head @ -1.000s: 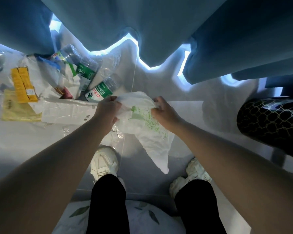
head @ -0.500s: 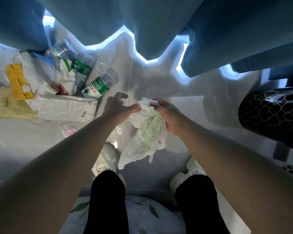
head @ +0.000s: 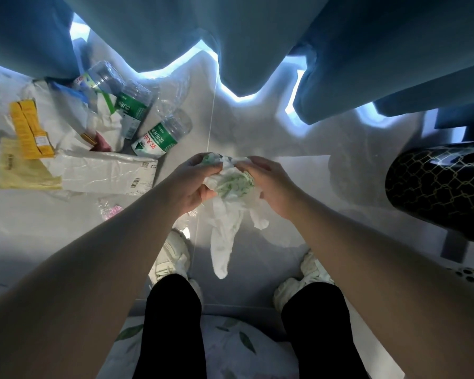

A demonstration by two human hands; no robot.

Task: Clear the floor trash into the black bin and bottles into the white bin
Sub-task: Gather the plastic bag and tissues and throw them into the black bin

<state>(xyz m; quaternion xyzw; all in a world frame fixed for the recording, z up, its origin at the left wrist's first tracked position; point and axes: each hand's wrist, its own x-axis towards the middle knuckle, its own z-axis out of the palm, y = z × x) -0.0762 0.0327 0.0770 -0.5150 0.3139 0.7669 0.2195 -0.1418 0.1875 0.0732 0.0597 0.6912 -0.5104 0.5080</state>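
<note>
A white plastic bag with green print (head: 231, 195) is bunched between both hands above the floor, its tail hanging down toward my feet. My left hand (head: 193, 184) grips its left side and my right hand (head: 271, 184) grips its right side. On the floor at the upper left lie clear bottles with green labels (head: 159, 138) (head: 132, 108), a yellow carton (head: 29, 129), a yellow bag (head: 19, 170) and a flat white plastic package (head: 107, 173). The black bin with a gold net pattern (head: 438, 187) stands at the right edge.
Blue curtains (head: 244, 36) hang along the top, with light under their hems. A small pink-and-clear wrapper (head: 108, 209) lies on the pale floor. My white shoes (head: 173, 255) stand below the bag. A leaf-print fabric (head: 230, 348) fills the bottom edge.
The bag was spread out a second ago. Both hands have gathered it into a tighter wad, and the left hand has closed back on it.
</note>
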